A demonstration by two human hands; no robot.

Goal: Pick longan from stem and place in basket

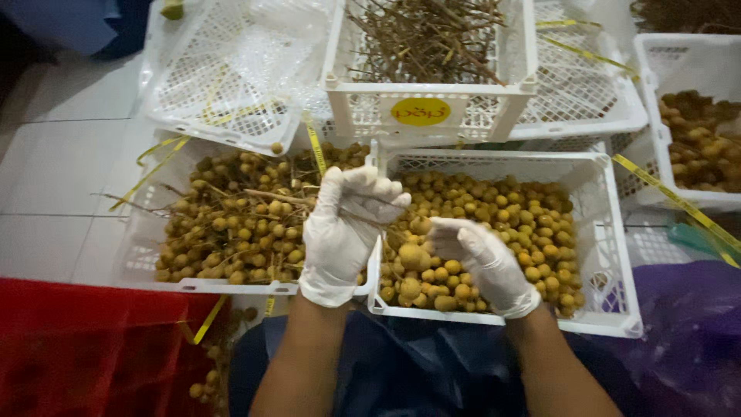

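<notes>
Both my hands wear white gloves. My left hand [343, 228] is closed around a thin brown stem that carries small round tan fruits. My right hand [478, 259] pinches a fruit at the end of that stem, just above the right white crate [614, 232], which is full of loose tan fruits [525, 224]. The left white crate [135, 259] holds fruit still on branches [231, 224]. Both hands hover over the gap between the two crates.
A white crate of bare twigs [432, 38] stands behind, with a yellow label on its front. An empty tilted crate [224, 69] lies at the back left. Another crate with fruit [698, 139] is at the right. Yellow straps [671, 197] cross the crates. A red surface [85, 347] is at lower left.
</notes>
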